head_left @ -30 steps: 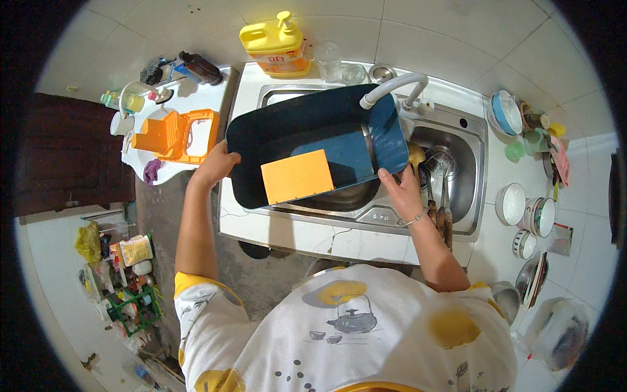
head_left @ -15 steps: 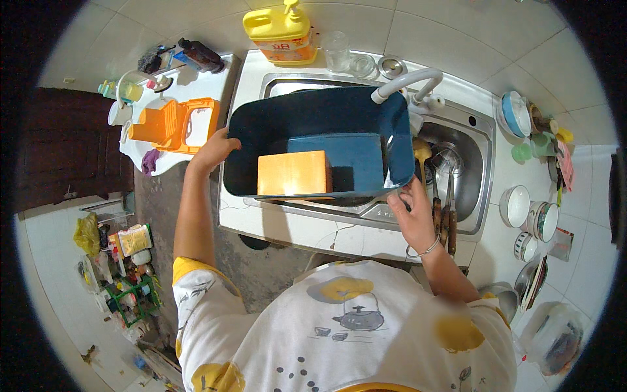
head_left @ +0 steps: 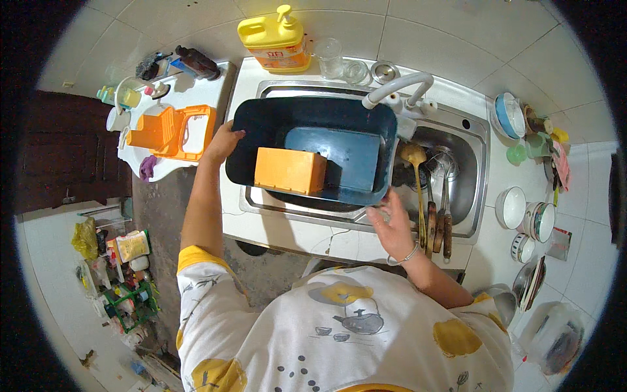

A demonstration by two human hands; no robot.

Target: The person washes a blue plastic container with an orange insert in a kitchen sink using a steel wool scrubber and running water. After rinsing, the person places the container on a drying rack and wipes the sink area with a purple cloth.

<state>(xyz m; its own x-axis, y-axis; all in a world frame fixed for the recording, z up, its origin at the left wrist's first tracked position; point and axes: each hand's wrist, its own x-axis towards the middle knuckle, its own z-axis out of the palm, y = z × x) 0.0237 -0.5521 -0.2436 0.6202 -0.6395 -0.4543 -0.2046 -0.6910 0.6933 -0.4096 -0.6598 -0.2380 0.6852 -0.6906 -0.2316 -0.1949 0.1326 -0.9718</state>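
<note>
Well, dark blue tub (head_left: 313,116): hovering or resting, I cannot tell which, over the left side of the stainless-steel double sink (head_left: 482,170), with an orange box (head_left: 287,171) sitting in its near left part
Left hand (head_left: 226,142): pinching the tub's left rim
Right hand (head_left: 393,227): reaching the near right corner, thumb spreading from the fingers; whether it is gripping, I cannot tell
White faucet (head_left: 413,81): overhanging the far right corner, so keeping the tub level and low seems wise
</note>
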